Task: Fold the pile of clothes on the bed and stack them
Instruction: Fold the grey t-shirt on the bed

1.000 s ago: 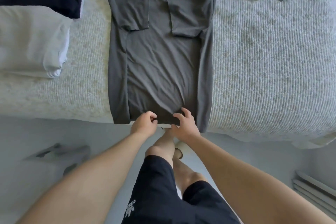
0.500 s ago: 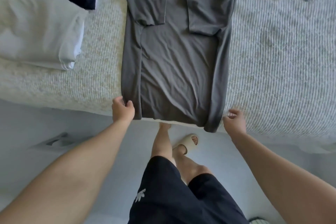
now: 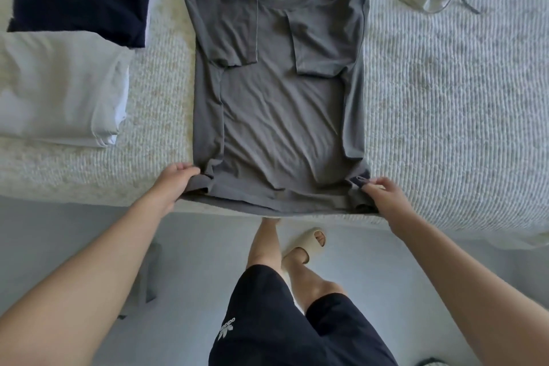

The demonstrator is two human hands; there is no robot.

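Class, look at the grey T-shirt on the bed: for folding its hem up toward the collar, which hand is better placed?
Neither alone, probably: the left hand grips the grey T-shirt at its left hem corner, the right hand pinches the right corner. Both are equally placed.

The person's arms are bare from the upper arm down, with no sleeve, watch or ring to be seen on the left hand (image 3: 175, 184) or the right hand (image 3: 386, 196). They wear black knee-length shorts (image 3: 285, 321) with a white trefoil logo (image 3: 226, 331) and lettering on the left leg. The lower legs are bare. One foot wears a cream moulded slide (image 3: 310, 239) with an open toe.
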